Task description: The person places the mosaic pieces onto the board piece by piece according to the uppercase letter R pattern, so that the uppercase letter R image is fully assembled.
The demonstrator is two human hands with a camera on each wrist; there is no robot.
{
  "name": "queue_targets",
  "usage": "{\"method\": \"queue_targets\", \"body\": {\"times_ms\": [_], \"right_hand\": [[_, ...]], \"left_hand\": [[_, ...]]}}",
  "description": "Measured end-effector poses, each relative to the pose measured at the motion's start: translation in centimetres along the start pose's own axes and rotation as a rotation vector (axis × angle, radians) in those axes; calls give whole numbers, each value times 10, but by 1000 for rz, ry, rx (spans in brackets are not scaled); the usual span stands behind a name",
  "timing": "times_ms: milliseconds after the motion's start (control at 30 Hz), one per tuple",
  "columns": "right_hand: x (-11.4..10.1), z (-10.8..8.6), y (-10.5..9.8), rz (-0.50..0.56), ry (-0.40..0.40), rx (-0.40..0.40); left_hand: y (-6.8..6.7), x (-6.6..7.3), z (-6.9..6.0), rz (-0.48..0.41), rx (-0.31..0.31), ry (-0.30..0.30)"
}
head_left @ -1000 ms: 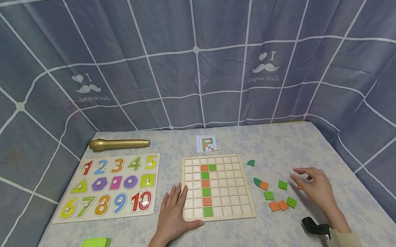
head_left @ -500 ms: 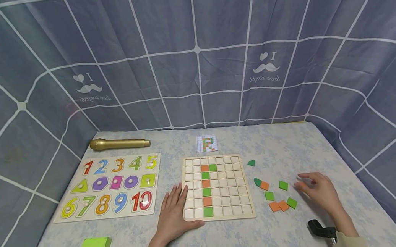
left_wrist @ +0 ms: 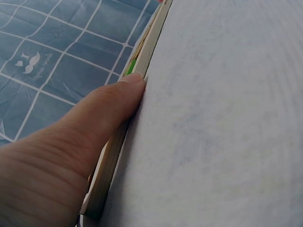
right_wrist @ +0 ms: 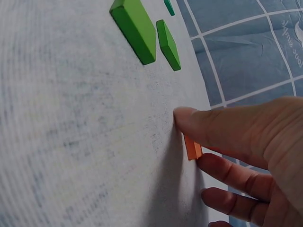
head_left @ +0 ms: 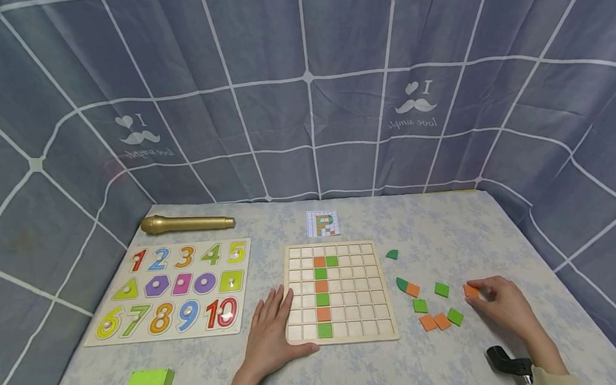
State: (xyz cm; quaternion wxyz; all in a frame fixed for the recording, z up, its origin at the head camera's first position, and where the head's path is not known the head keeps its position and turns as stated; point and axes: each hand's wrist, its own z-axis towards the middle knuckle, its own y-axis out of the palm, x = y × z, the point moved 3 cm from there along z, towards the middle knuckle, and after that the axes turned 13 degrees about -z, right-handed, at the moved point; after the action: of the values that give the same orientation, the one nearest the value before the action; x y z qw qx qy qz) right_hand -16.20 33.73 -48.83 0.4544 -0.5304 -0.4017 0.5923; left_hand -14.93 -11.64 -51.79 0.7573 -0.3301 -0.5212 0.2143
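Note:
A wooden grid board (head_left: 363, 336) lies flat on the table. Its third column holds orange and green square tiles, with one green tile (head_left: 332, 261) beside the top one. My left hand (head_left: 272, 332) rests at the board's lower left corner, fingers along the left side; in the left wrist view the thumb (left_wrist: 109, 106) presses the front edge. On the right, my right hand (head_left: 504, 307) pinches an orange square tile (head_left: 471, 291) between thumb and fingers, low over the table. In the right wrist view this orange tile (right_wrist: 191, 147) is partly covered by the thumb.
Between board and right hand lie loose tiles: green squares (head_left: 442, 290), orange squares (head_left: 427, 322) and dark green rounded pieces (head_left: 392, 254). A pattern card (head_left: 323, 223) lies behind the board. Leftward are a number puzzle (head_left: 167, 292), a gold microphone (head_left: 188, 223) and a green block (head_left: 149, 382).
My right hand has shifted slightly right and toward the table's near edge. The orange tile, hidden by the hand half a second ago, now shows at its fingertips. The left hand stays put.

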Motion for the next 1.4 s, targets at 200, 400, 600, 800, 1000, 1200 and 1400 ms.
{"method": "queue_targets", "body": {"times_ms": [200, 400, 600, 800, 1000, 1200, 1400], "right_hand": [[0, 0, -1, 0, 11, -29], [0, 0, -2, 29, 54, -55], [-1, 1, -4, 52, 93, -82], [-16, 9, -10, 78, 66, -32], [-49, 32, -6, 170, -35, 60], [-89, 63, 8, 293, -156, 75], [-125, 90, 24, 323, -182, -33]], "left_hand": [[0, 0, 0, -4, 5, 5], [0, 0, 0, 4, -4, -5], [0, 0, 0, -2, -28, -28], [0, 0, 0, -5, -25, -32], [-1, 0, 1, -6, -32, -39], [-1, 1, 1, -5, -37, -41], [-1, 2, 0, -15, -19, -25]]}}
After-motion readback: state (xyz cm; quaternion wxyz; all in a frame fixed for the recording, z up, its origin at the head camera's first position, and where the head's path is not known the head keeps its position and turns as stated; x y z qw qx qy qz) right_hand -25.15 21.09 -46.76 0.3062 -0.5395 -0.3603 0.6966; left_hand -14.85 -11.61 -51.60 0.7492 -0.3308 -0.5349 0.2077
